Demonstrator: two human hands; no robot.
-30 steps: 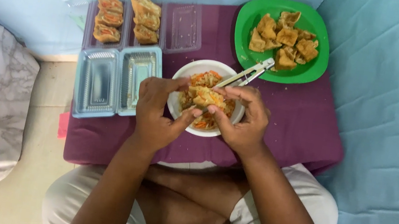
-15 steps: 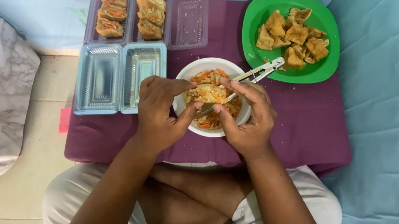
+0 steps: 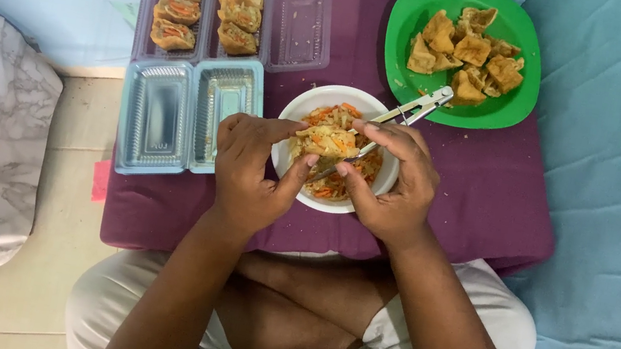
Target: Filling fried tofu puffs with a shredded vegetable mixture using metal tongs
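I see a low tabletop [image 3: 444,221] under a purple cloth, set against blue fabric and pale floor tiles. Nearest me, at centre frame, my left hand [image 3: 248,173] and right hand [image 3: 396,184] meet over the white bowl [image 3: 384,182]. The left fingers pinch a filled pastry [image 3: 324,139]; the right fingers are pressed around metal tongs [image 3: 394,121]. Since half a second ago the hands have barely shifted. Beyond lie empty clear trays [image 3: 157,117], packed trays [image 3: 203,12] at upper left, and a green plate [image 3: 421,105] of fried pieces at upper right.
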